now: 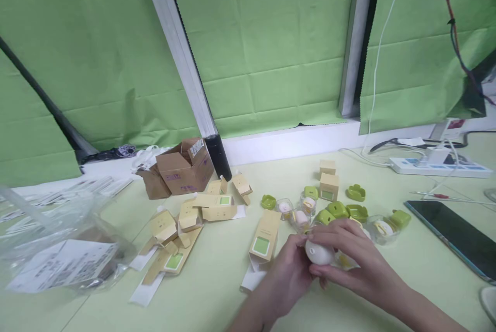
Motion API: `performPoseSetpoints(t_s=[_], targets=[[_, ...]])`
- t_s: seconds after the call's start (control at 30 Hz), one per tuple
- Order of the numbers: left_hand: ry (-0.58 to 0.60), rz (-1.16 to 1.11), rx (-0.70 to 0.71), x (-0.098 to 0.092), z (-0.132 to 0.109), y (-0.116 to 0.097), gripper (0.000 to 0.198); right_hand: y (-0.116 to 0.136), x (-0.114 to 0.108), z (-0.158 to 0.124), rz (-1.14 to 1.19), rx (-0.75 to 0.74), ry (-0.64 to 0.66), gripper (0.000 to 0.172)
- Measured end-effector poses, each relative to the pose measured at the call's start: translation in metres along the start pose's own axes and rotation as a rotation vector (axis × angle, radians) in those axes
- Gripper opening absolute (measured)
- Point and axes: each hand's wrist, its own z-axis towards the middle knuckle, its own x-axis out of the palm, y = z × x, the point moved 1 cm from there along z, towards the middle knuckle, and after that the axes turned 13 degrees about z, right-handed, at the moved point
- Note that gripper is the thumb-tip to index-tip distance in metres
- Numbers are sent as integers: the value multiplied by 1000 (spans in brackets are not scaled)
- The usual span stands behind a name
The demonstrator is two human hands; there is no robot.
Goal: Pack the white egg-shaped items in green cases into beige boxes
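In front of me both hands hold a smooth white egg-shaped object (318, 253) with a small round mark on its end. The fingers of my right hand (358, 262) wrap over its top and side. My left hand (291, 274) closes against it from the left, its fingertips partly hidden. Just beyond my hands lie several clear plastic cups with pale round contents (301, 217) and several green plastic pieces (338, 210). An opened tan box (266, 235) with a green label lies beside my left hand. Something clear and yellowish shows under my right hand.
Several opened tan cartons (189, 215) are piled on the left, before a brown cardboard box (186, 169). A clear plastic bag (73, 254) lies far left. Two small tan boxes (329, 185) stand at the back. On the right are a phone (453, 234) and a power strip (411, 166).
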Motion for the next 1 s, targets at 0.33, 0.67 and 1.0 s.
performPoseSetpoints(t_s=[0.33, 0.67, 1.0], targets=[[22, 87, 85, -7, 0, 5, 26, -4, 9, -1, -132, -110, 90, 43], [129, 54, -2, -5, 1, 1, 27, -3, 1, -1, -77, -85, 118, 31], [188, -57, -15, -4, 6, 15, 33, -2, 1, -3, -72, -52, 36, 41]])
